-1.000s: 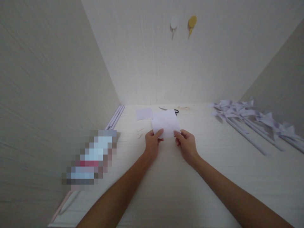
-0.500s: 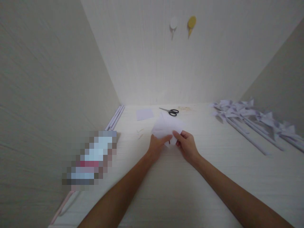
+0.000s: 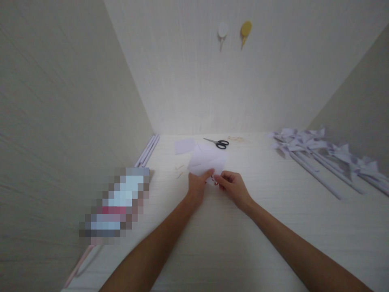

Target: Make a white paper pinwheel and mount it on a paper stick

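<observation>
A pale sheet of paper [image 3: 208,158], with creases or cut lines across it, is held just above the table. My left hand [image 3: 197,186] grips its lower left part, thumb on top and the other fingers hidden beneath. With fingers curled in a pinch, my right hand [image 3: 232,184] is at the paper's lower right edge. Small dark red marks show between the two hands' fingertips; I cannot make out what they are. Just beyond the paper lie black-handled scissors [image 3: 223,144]. Left of them is a small flat piece of pale paper [image 3: 183,147].
Several rolled paper tubes [image 3: 149,150] lie along the left wall. A pixelated object [image 3: 118,202] stands nearer on that side. At right lie several folded paper pinwheels on sticks [image 3: 306,142]. White [image 3: 223,30] and yellow [image 3: 246,29] hooks are on the back wall.
The paper has shifted slightly left and turned in my hands. My right hand has moved a little left and down along its edge, closer to my left thumb.
</observation>
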`<state>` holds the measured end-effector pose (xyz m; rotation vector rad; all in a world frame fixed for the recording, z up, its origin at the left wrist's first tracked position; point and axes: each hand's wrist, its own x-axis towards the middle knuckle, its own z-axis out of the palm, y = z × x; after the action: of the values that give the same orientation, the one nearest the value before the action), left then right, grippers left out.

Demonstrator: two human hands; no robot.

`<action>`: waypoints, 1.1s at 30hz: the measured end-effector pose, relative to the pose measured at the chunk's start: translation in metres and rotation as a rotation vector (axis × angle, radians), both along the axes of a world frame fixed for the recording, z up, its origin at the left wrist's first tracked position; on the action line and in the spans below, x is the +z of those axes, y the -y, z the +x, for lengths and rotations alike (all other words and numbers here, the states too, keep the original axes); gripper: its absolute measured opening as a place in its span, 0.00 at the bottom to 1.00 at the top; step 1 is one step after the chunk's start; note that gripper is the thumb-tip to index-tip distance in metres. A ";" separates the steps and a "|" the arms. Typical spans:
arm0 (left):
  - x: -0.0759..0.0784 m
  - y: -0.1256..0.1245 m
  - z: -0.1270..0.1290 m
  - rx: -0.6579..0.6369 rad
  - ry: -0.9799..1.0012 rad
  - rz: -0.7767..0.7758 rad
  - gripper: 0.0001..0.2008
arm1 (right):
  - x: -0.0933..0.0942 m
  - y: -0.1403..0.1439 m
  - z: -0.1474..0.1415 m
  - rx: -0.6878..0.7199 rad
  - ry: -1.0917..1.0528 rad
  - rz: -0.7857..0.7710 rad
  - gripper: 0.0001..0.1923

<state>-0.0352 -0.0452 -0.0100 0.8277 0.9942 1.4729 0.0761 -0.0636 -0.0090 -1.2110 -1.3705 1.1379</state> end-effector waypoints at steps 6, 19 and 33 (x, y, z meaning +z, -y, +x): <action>-0.002 -0.003 -0.001 0.069 -0.025 -0.029 0.15 | -0.001 0.001 0.000 0.052 0.034 0.000 0.11; 0.001 0.000 0.000 0.054 -0.048 -0.009 0.17 | -0.001 0.001 0.002 0.104 0.067 0.058 0.07; 0.001 -0.002 -0.001 0.080 -0.008 -0.044 0.14 | -0.002 0.001 0.002 0.115 0.119 0.065 0.07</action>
<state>-0.0358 -0.0432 -0.0089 0.7703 1.0729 1.5117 0.0780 -0.0644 -0.0107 -1.1818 -1.5727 1.1057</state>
